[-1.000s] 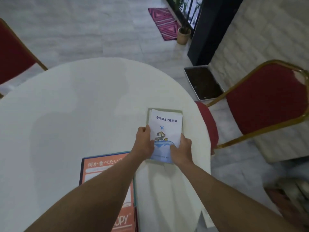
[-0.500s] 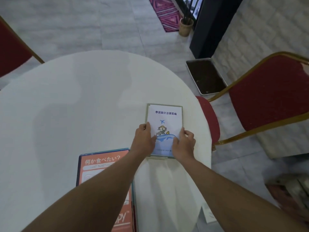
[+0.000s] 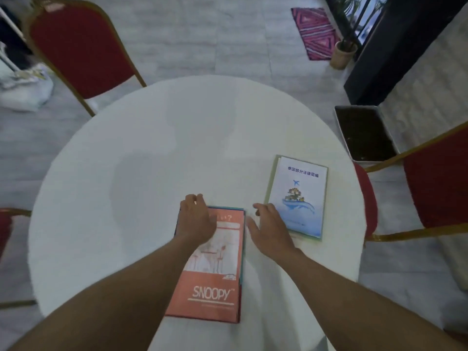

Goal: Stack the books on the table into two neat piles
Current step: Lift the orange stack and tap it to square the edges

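Note:
Two piles lie on the round white table point(image 3: 141, 173). At the near middle an orange Snoopy book point(image 3: 215, 279) tops a pile with blue edges showing beneath it. At the right a white booklet with a whale picture point(image 3: 298, 193) lies on a green-edged book. My left hand point(image 3: 196, 219) rests flat on the far left corner of the Snoopy book. My right hand point(image 3: 269, 224) hovers open between the two piles, its fingers spread, touching the near left edge of the whale booklet's pile or just over it; I cannot tell which.
Red chairs with gold frames stand at the far left point(image 3: 76, 46), at the right point(image 3: 430, 188) and at the left edge. A dark tray point(image 3: 364, 133), a black cabinet, a potted plant point(image 3: 342, 54) and a pink rug lie on the floor beyond the table.
Both hands left the whale booklet pile and moved left toward the Snoopy pile. My left hand now lies on the Snoopy book. The camera view shifted, showing more of the table.

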Motion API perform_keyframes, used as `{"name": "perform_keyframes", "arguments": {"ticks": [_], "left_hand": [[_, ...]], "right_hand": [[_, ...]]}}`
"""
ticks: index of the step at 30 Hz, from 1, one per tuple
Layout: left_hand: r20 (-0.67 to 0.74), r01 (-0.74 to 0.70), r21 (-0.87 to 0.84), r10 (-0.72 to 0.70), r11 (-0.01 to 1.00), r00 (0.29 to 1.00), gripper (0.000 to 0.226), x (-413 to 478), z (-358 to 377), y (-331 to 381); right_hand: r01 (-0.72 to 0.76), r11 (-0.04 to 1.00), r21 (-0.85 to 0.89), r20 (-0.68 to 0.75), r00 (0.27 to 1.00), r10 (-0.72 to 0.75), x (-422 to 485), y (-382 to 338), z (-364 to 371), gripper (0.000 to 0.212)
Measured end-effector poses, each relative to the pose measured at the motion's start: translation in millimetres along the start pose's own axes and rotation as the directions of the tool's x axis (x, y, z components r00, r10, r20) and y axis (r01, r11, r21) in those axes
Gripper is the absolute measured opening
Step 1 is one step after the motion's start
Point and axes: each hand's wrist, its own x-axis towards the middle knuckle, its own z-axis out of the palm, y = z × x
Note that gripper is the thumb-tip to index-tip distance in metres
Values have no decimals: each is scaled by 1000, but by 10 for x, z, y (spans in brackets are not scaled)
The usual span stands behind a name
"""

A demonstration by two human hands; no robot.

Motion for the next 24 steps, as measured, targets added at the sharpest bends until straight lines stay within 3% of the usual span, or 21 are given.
{"name": "perform_keyframes", "arguments": {"ticks": [3,6,10,13,15,17,18,21,24], "left_hand": [[33,151,34,-153,988,988,61,-177,-28,-310],[127,291,-40,-284,956,950,59,-358,30,-573],[175,379,-170,-350,910,920,61,-451,112,-695],[272,527,-355,-454,772,849,59,-396,54,-737],[395,575,-540,-418,615,818,43,-364,-1,-755],[434,568,-676,-369,469,822,26,-376,-59,-729],[405,536,-715,-360,449,841,23,-388,-89,-711],[299,435,-792,-348,428,888,21,-416,-205,-668],[191,323,-840,-321,435,928,17,-386,-406,-654]], "right_hand": [[-68,996,-55,118,990,74,-91,-132,223,49],[-163,980,-110,207,961,183,-235,-195,443,56],[-258,963,-81,198,943,269,-298,-222,597,65],[-377,926,25,177,913,367,-231,-267,633,66],[-430,898,98,193,893,407,-202,-290,636,57],[-474,865,161,215,873,438,-198,-318,612,48],[-489,851,193,225,866,446,-198,-331,592,47],[-497,796,346,284,864,417,-163,-382,495,59],[-450,726,520,351,887,299,-88,-577,340,66]]}}
